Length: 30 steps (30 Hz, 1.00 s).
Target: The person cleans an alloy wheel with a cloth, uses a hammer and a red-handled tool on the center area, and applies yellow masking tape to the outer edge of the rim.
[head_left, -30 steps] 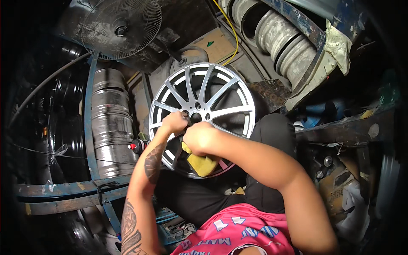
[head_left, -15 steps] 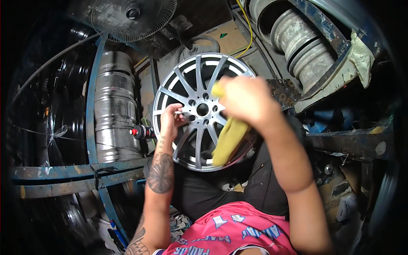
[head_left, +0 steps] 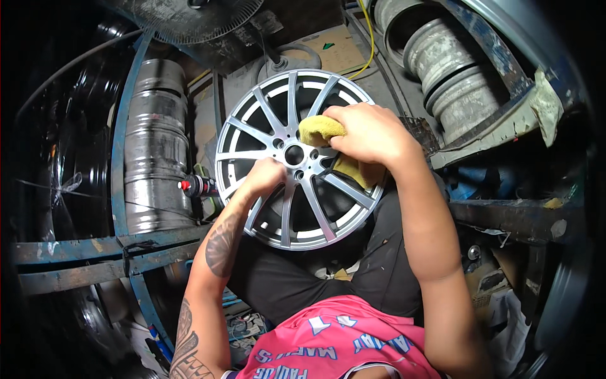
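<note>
A silver multi-spoke alloy wheel rim point(head_left: 243, 155) lies in front of me above my lap, its face turned up. My right hand point(head_left: 369, 136) grips a yellow cloth point(head_left: 320, 129) over the right side of the hub. One bunched part of the cloth covers spokes near the centre, and another part hangs below the palm. My left hand point(head_left: 268, 177) is closed just left of the hub, over the spokes. Its fingertips are turned away, so whatever they hold is hidden.
Stacked metal rims point(head_left: 158, 151) stand behind a blue rack frame point(head_left: 123, 145) on the left. More worn rims point(head_left: 442, 63) sit at the upper right. A fan point(head_left: 202, 19) is at the top, and a dark bottle with a red cap point(head_left: 199, 186) stands beside the wheel.
My right hand and the cloth have shifted, and the cloth's hanging end is now drawn up. My left hand has moved inward toward the hub, its fingers now hidden. The wheel looks turned.
</note>
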Motion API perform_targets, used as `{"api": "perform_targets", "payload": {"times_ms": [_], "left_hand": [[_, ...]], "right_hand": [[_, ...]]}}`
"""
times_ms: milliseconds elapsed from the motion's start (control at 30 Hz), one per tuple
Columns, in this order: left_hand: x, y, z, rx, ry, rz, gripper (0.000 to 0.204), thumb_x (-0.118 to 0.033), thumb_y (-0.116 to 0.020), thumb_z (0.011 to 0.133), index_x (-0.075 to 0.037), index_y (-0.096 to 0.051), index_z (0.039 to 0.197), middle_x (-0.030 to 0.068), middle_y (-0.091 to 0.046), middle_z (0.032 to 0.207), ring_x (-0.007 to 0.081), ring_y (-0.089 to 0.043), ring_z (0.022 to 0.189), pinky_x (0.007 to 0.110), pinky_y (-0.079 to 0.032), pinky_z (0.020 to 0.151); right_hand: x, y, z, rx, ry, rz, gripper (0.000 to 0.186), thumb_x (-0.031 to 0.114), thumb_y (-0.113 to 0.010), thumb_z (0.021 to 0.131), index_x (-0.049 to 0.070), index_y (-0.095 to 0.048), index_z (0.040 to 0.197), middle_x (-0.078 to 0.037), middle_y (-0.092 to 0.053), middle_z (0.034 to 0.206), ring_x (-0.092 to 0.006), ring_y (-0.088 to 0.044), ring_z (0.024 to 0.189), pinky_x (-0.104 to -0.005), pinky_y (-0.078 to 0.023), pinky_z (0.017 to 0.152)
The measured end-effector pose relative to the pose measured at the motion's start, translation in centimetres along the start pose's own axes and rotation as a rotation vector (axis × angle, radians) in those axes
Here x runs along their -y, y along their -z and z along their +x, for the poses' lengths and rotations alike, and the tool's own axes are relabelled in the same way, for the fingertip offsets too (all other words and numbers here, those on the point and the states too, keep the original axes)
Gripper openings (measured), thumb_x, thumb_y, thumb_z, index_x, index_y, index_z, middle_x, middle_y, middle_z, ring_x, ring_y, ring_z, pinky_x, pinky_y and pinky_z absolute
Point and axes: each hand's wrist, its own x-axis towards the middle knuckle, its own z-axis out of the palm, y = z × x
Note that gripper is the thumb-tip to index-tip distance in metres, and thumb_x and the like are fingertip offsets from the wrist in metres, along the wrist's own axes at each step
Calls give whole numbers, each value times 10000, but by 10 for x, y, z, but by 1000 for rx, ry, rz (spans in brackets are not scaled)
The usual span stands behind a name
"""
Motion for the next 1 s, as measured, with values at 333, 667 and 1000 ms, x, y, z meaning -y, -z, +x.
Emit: {"api": "perform_targets", "payload": {"times_ms": [333,667,1000], "left_hand": [[-17,1,-50,-188,-162,-401,247,-198,-519,844,-46,-713,856,193,-755,937,221,-636,600,366,-547,654],[-38,-39,-19,124,153,-1047,155,-125,-526,818,-23,-621,748,112,-639,735,151,-504,500,339,-494,540],[-51,-55,-7,-715,-548,-30,242,-131,-545,795,-10,-735,882,248,-738,933,335,-733,690,434,-588,654]], "right_hand": [[-18,0,9,-320,-45,119,576,465,-724,843,42,-664,1229,-272,-681,1147,-401,-643,1118,-471,-490,968],[0,-25,18,-335,163,-70,371,90,-669,762,97,-684,1132,-130,-635,1205,-347,-621,1112,-425,-501,959],[18,-24,41,-596,122,-110,334,129,-643,778,-1,-640,1085,-195,-668,1089,-396,-651,1012,-444,-512,900]]}}
